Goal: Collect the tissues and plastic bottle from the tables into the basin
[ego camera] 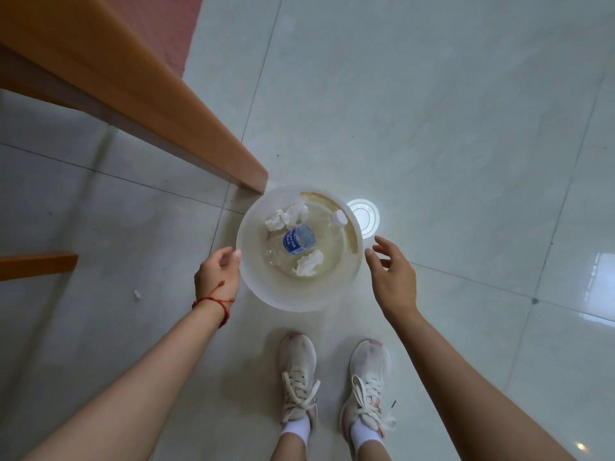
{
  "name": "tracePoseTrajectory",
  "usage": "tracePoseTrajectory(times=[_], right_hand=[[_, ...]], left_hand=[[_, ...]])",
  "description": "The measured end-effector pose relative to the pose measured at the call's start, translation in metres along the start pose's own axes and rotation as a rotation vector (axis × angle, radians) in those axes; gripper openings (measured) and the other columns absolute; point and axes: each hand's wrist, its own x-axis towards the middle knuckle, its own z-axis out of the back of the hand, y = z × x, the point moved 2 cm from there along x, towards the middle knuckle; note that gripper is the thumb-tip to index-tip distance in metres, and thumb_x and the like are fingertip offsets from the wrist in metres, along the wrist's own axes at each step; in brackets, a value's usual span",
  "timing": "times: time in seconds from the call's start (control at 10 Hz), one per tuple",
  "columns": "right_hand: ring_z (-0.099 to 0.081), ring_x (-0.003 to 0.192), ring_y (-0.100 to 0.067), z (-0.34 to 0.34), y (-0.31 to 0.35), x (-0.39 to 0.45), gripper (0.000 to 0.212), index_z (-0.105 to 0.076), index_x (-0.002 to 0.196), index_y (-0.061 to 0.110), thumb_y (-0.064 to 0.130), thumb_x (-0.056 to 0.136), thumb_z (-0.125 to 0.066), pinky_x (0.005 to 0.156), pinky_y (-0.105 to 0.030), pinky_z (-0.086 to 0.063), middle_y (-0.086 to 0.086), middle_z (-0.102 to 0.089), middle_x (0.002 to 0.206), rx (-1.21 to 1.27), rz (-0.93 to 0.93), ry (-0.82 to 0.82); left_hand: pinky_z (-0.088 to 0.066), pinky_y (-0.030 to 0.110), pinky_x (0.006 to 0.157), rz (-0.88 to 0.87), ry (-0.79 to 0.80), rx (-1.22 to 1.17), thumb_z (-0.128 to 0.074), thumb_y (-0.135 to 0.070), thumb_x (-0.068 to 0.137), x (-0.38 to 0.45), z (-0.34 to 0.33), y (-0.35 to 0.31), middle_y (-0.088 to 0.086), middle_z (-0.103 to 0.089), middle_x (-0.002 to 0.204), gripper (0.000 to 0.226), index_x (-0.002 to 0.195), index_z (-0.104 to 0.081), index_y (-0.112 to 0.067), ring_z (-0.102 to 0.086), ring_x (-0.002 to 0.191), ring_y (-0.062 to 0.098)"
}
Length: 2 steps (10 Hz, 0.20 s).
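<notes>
The basin (256, 287) sits on the tiled floor (432, 128) between my hands. My left hand (216, 276) grasps its left rim; my right hand (394, 277) hangs released, fingers spread, just beside its right rim. Inside lie one plastic bottle (298, 241) and two crumpled tissues (286, 216), far-left and near-centre.

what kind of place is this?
Likely an indoor room with tables, maybe a dining or class room; I can't tell which. Glossy tiled floor, orange wooden table edge, and a basin on the floor holding a bottle and tissues.
</notes>
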Motion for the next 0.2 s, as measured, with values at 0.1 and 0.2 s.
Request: tracePoseTrajectory(times=[0.1,0.2], right_hand=[[-0.054,0.091,-0.010,0.019,0.022,-0.015,0.034,-0.052,0.125,0.019,0.026,0.092,-0.050,0.083,-0.025,-0.041,0.001,-0.058,0.127,-0.045,0.025,0.019],[-0.057,0.102,-0.014,0.040,0.047,-0.037,0.036,-0.050,0.126,0.019,0.029,0.092,-0.049,0.093,-0.034,-0.045,0.001,-0.056,0.130,-0.124,0.063,0.041]], left_hand=[[-0.035,0.024,0.090,-0.092,0.031,0.064,-0.051,-0.024,0.088,-0.025,0.010,-0.022,0.015,-0.061,0.120,0.036,0.119,-0.055,-0.005,-0.055,0.112,0.027],[-0.038,0.028,0.092,-0.151,0.064,0.126,-0.052,-0.025,0.088,-0.051,0.023,-0.045,0.018,-0.060,0.121,0.038,0.120,-0.055,-0.005,-0.055,0.112,0.029]])
